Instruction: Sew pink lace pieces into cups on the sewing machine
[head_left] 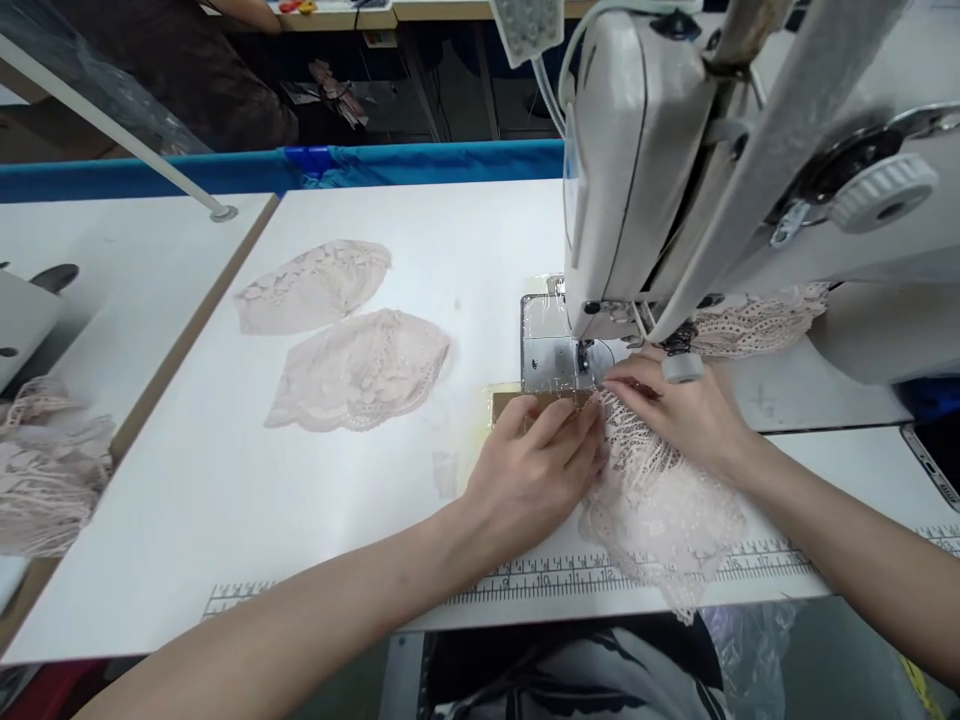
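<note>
A pale pink lace piece [667, 510] lies just in front of the sewing machine [637, 170], its scalloped lower end hanging over the table's front edge. My left hand [532, 470] is closed, fingers bent, with its fingertips on the lace's left edge by the metal needle plate [547, 350]. To the right of the presser foot [583, 355], my right hand [682, 410] pinches the upper edge of the same lace between thumb and fingers. The fabric right under the fingertips is partly hidden.
Two lace cups [360, 370] lie flat on the white table [405, 520] to the left. More lace [765, 320] is bunched behind the needle area. A lace pile [52, 480] sits far left, a phone [934, 460] far right. A printed ruler [540, 578] runs along the front edge.
</note>
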